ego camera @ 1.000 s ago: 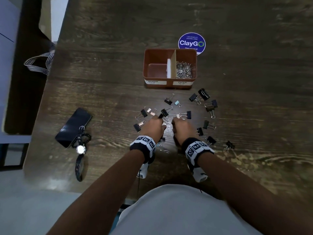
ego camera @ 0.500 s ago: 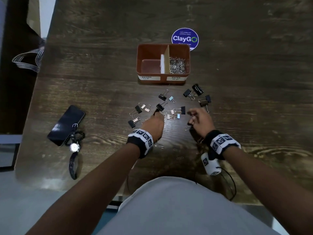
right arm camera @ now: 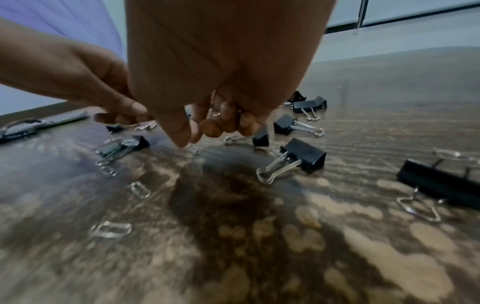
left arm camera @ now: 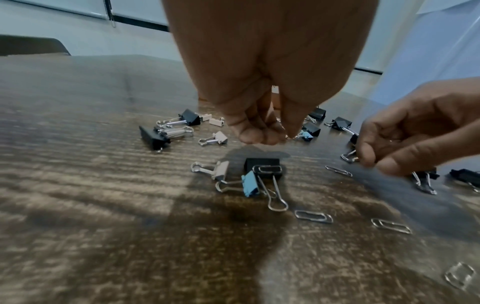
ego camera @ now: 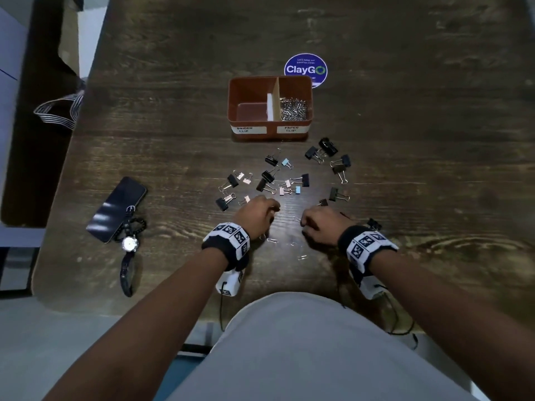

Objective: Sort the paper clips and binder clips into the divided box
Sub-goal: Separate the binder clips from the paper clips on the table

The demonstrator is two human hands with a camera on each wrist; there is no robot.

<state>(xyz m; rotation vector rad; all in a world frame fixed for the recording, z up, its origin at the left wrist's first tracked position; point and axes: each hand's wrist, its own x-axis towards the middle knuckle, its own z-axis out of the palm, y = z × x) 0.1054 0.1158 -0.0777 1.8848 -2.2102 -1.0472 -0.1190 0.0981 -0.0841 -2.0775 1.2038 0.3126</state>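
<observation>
The brown divided box [ego camera: 233,111] has a bare left compartment labelled binder clip and a pile of paper clips [ego camera: 293,110] in the right one. Black, pink and blue binder clips [ego camera: 267,176] lie scattered in front of it. My left hand [ego camera: 270,209] hovers just behind them, fingertips [left arm camera: 249,134] bunched round a small silver paper clip. My right hand [ego camera: 304,222] is beside it with curled fingers [right arm camera: 226,121] holding paper clips, and thumb and forefinger pinch another [right arm camera: 194,151] at the table. Loose paper clips [left arm camera: 313,216] lie near me.
A phone [ego camera: 117,208] and a wristwatch [ego camera: 128,244] lie on the left of the dark wooden table [ego camera: 405,169]. A round blue ClayGo sticker [ego camera: 305,69] sits behind the box. A striped strap [ego camera: 58,111] hangs off the left edge. A large black binder clip [right arm camera: 439,185] lies right of my right hand.
My right hand went out to the right among the binder clips, then came back toward my left hand and nearer me. The left hand has hardly moved.
</observation>
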